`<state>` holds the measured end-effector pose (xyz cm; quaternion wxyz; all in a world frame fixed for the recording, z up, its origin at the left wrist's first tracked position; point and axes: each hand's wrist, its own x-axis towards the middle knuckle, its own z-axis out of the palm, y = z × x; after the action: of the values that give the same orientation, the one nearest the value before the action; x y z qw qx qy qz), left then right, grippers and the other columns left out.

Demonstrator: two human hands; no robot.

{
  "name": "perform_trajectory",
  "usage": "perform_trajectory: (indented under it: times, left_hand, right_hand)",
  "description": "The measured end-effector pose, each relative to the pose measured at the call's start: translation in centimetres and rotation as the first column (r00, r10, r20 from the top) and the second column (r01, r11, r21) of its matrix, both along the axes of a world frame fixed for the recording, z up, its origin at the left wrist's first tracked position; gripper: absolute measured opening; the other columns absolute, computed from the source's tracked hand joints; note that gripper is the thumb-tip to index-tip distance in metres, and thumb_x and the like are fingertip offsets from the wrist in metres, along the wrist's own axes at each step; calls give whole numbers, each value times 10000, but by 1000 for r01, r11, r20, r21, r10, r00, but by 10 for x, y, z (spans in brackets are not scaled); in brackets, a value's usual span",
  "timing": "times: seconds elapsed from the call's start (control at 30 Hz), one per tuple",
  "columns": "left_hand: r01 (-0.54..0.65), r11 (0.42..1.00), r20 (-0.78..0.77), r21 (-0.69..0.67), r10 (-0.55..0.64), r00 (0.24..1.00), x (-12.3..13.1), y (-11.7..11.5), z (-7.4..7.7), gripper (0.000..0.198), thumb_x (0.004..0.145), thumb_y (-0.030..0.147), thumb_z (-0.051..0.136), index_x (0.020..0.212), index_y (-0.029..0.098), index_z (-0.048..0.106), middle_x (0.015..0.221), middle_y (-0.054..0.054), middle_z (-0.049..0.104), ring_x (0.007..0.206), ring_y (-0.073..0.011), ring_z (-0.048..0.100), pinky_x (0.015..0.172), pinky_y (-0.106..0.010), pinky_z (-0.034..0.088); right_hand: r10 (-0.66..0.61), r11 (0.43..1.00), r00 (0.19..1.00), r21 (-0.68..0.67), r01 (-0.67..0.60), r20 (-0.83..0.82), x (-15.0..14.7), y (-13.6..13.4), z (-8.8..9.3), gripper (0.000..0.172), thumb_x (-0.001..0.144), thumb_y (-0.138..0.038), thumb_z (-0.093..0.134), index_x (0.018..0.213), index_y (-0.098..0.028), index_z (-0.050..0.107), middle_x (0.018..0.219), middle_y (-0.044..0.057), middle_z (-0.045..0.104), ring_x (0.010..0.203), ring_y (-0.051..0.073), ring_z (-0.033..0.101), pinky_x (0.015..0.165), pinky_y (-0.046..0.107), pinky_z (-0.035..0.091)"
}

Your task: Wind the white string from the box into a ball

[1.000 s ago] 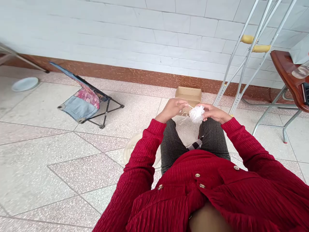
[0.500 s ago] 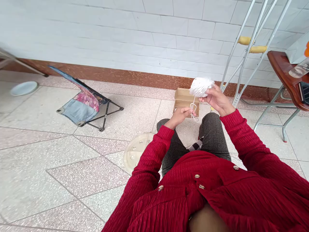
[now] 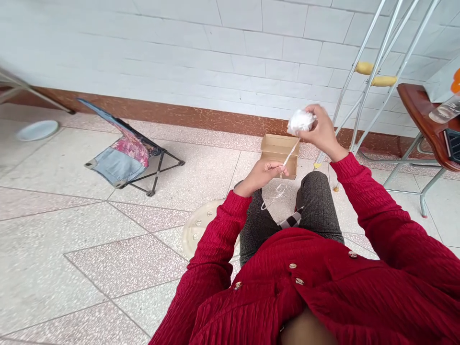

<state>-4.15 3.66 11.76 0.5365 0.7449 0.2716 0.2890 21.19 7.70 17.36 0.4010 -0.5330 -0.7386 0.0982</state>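
Note:
My right hand [image 3: 321, 132] is raised in front of me, its fingers closed around a fluffy white ball of yarn [image 3: 300, 120]. A pale strand [image 3: 289, 155] runs from the ball down to my left hand [image 3: 265, 174], which pinches it above my knees. A loose loop of the strand [image 3: 273, 197] hangs below that hand. Both sleeves are red.
An open cardboard box [image 3: 280, 148] sits on the tiled floor by the wall. A cream plate [image 3: 197, 228] lies by my left leg. A folding stool [image 3: 125, 148] lies to the left, metal crutches [image 3: 373, 72] lean right, beside a wooden table [image 3: 424, 115].
My right hand has lifted the yarn ball from my lap up and to the right. The strand now stretches between the two hands, and my left hand stays low.

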Motion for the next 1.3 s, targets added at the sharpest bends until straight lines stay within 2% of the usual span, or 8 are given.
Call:
perform_trajectory:
  times: [0.13, 0.23, 0.3, 0.37, 0.57, 0.8, 1.07, 1.3]
  left_hand:
    - [-81, 995, -70, 58, 85, 994, -8, 13, 2, 319, 956, 391, 588, 852, 166, 788, 906, -50, 792, 866, -185, 705, 852, -307, 520]
    - [-124, 987, -107, 104, 135, 985, -8, 24, -3, 266, 914, 347, 625, 813, 170, 794, 863, -42, 787, 820, -179, 693, 806, -293, 512]
    - [-134, 983, -83, 122, 145, 986, -5, 28, -8, 250, 904, 344, 640, 822, 169, 799, 878, -48, 787, 820, -180, 690, 800, -293, 509]
    - [-143, 983, -45, 116, 149, 988, 1, 29, -14, 258, 905, 368, 651, 856, 167, 805, 899, -53, 787, 838, -187, 689, 806, -298, 506]
    - [-78, 995, 0, -65, 79, 997, 22, 28, -41, 338, 906, 443, 648, 911, 146, 810, 842, -42, 764, 816, -193, 672, 813, -308, 500]
    - [-142, 982, 5, -127, 144, 990, 25, 28, -67, 417, 871, 537, 682, 902, 140, 808, 944, -82, 784, 915, -209, 679, 889, -329, 507]
    - [-204, 962, -7, -180, 206, 978, 24, 26, -85, 339, 864, 463, 711, 906, 138, 798, 1002, -100, 789, 963, -217, 699, 978, -378, 513]
    - [-316, 946, 104, -77, 323, 941, 42, 36, -57, 526, 872, 296, 728, 1373, 171, 629, 1326, -144, 703, 1227, -252, 651, 1102, -417, 469]
  right_hand:
    - [93, 945, 996, -316, -83, 16, -2, -25, -44, 566, 603, -231, 841, 1134, -224, 646, 1133, 73, 616, 977, 286, 597, 846, 467, 517]
    - [253, 712, 915, -580, -395, -313, -4, -46, -57, 547, 616, -224, 829, 1134, -225, 651, 948, 20, 638, 802, 208, 580, 724, 371, 504]
    - [210, 551, 798, -607, -573, -564, -3, -55, -59, 564, 634, -235, 831, 1165, -232, 643, 885, -2, 631, 740, 175, 575, 648, 319, 502]
    - [136, 488, 657, -527, -696, -741, -1, -62, -59, 605, 623, -238, 839, 1192, -241, 633, 899, -4, 644, 714, 158, 591, 599, 289, 519]
    - [71, 560, 382, -280, -780, -921, -8, -65, -46, 626, 603, -242, 794, 1204, -229, 616, 959, 23, 702, 674, 156, 615, 532, 284, 553]
    - [44, 743, 376, -221, -632, -925, -14, -54, -24, 490, 637, -289, 796, 1089, -223, 621, 843, -5, 667, 661, 142, 586, 556, 279, 546]
    - [-14, 845, 411, -231, -483, -912, -15, -46, -15, 491, 719, -435, 790, 1134, -250, 603, 945, 24, 670, 825, 175, 643, 622, 288, 586]
    - [5, 830, 388, -213, -516, -922, -27, -49, 6, 553, 698, -373, 824, 1191, -242, 612, 1000, 23, 674, 819, 157, 642, 633, 274, 585]
